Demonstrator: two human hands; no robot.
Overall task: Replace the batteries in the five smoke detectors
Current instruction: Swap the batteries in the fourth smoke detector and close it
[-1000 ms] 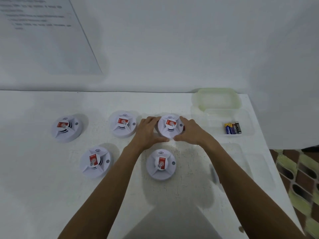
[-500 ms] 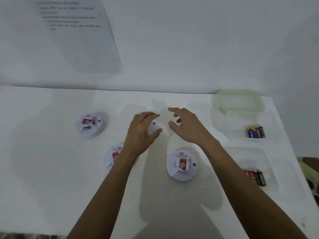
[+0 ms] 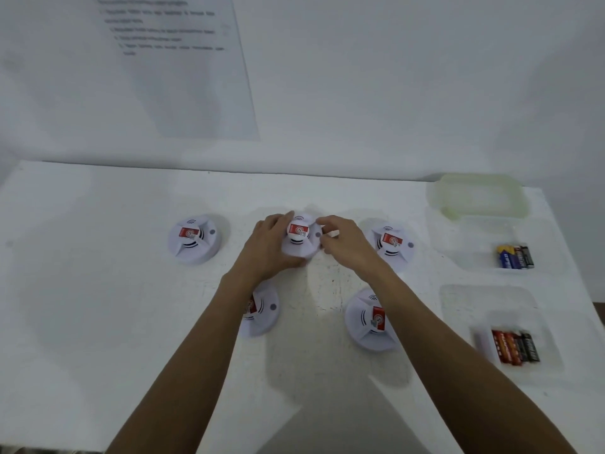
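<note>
Several white round smoke detectors with red labels lie on the white table [image 3: 98,322]. My left hand [image 3: 268,250] grips the left side of the middle back detector [image 3: 301,239]. My right hand [image 3: 343,240] holds its right edge with curled fingers. Other detectors sit at back left [image 3: 193,239], back right [image 3: 391,242], front left [image 3: 262,311] partly under my left forearm, and front right [image 3: 368,321] partly under my right forearm.
A clear tray [image 3: 474,257] at the right holds blue and black batteries [image 3: 515,256]. A nearer clear tray [image 3: 465,306] holds red and black batteries [image 3: 515,346]. A pale green lid [image 3: 478,194] lies at the back right. A printed sheet [image 3: 170,60] hangs on the wall.
Both hands moved from the back right detector to the middle back one and now grip it. The camera view shifted left.
</note>
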